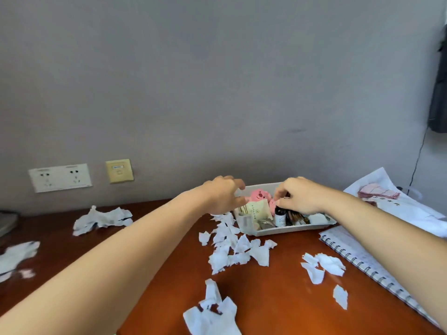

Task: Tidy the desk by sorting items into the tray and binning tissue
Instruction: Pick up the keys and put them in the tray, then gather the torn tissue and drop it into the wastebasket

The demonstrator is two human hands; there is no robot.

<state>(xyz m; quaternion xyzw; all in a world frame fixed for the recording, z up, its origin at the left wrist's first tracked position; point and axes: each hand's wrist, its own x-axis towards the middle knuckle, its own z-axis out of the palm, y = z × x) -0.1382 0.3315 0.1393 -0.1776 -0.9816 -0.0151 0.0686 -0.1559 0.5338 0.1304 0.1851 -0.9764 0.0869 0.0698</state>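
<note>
Head view. At the far edge of the desk (pixel 278 298), right of middle: white tray (pixel 290 231), holding a pink toy (pixel 259 195), a dark bottle (pixel 280 217) and packets. Left hand (pixel 222 194) curled round the tray's left end, gripping it. Right hand (pixel 302 195) over the tray, fingertips pinched, apparently on the dark bottle's cap. Torn tissue scraps (pixel 232 247) strewn from tray to near edge, more toward the left edge. Spiral notebook (pixel 362 257) along the right edge.

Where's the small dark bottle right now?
Head view: the small dark bottle stands in the white plastic tray, right of centre, just below the right hand.
</note>
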